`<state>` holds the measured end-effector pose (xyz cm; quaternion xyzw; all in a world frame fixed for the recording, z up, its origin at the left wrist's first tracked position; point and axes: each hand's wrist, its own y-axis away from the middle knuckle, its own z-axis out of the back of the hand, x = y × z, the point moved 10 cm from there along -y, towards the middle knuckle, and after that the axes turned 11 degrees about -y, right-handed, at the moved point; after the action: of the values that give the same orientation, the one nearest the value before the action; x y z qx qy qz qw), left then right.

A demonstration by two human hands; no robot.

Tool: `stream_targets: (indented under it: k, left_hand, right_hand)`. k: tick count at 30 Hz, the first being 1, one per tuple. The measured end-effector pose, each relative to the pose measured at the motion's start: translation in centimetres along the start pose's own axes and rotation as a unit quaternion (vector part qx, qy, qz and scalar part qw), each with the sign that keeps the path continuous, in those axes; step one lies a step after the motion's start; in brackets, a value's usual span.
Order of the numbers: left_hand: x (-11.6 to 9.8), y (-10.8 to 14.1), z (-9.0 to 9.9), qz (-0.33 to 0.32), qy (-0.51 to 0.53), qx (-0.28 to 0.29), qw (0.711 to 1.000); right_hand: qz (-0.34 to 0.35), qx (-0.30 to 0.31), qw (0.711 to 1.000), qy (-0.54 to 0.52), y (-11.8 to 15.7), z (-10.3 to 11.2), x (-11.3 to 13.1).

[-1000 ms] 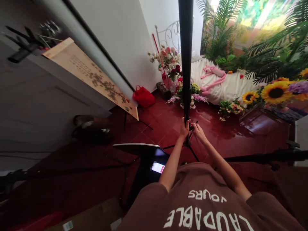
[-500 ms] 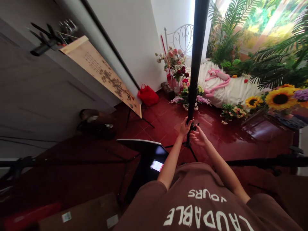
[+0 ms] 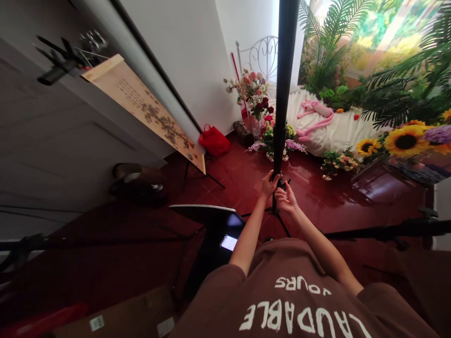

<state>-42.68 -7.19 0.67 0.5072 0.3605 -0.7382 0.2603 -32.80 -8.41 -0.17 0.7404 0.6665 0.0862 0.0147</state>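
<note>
A black upright stand [image 3: 284, 80] with a thick pole rises right in front of me, its thin legs spread on the floor. My left hand [image 3: 269, 184] is wrapped round the pole just beside a locking knob [image 3: 282, 183] on its side. On the other side, my right hand [image 3: 286, 200] has its fingers curled and its thumb raised, closed on the knob. The fingertips partly hide the knob, so the exact grip is hard to see.
Left of the stand, a dark panel [image 3: 214, 258] carries a lit screen [image 3: 229, 242]. A hanging scroll [image 3: 151, 115], a red bag [image 3: 214, 141] and a dark bundle lie farther left. Flowers [image 3: 254, 89], a white-draped bed [image 3: 334, 134] and sunflowers [image 3: 405, 142] are ahead and right. Horizontal poles [image 3: 387, 231] flank me.
My right hand has moved in toward the pole, and its fingers, spread before, have closed at the knob. My left hand keeps its hold. The view has shifted slightly.
</note>
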Motion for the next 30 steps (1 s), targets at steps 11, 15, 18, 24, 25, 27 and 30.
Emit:
stream_targets:
  k: [11, 15, 18, 24, 25, 27, 30]
  left_hand:
    - [-0.4, -0.1, 0.2, -0.003, 0.005, 0.021, 1.0]
    - [-0.5, 0.0, 0.3, -0.006, 0.001, 0.025, 1.0]
    - [-0.5, -0.1, 0.1, -0.002, 0.013, 0.031, 0.999]
    - [-0.1, -0.1, -0.1, -0.004, 0.016, 0.026, 1.0]
    - [-0.1, -0.1, -0.1, -0.007, 0.014, 0.023, 1.0]
    - [-0.1, -0.1, 0.0, -0.011, 0.004, 0.016, 1.0]
    - [-0.4, 0.0, 0.2, -0.014, -0.01, 0.013, 1.0]
  right_hand:
    - [-0.449, 0.034, 0.271, -0.851, 2.8, -8.8, -1.7]
    - [-0.377, 0.065, -0.512, -0.769, 1.4, -5.8, 5.6]
    - [-0.296, 0.158, -0.696, -0.635, 1.7, -2.3, 7.5]
    - [-0.363, 0.121, -0.676, -0.629, 3.3, -8.4, 9.3]
    - [-0.393, 0.097, -0.671, -0.622, 3.3, -10.5, 9.6]
    - [-0.426, 0.03, -0.651, -0.628, 2.8, -15.1, 9.7]
    - [-0.456, -0.035, -0.608, -0.649, 1.4, -20.5, 9.4]
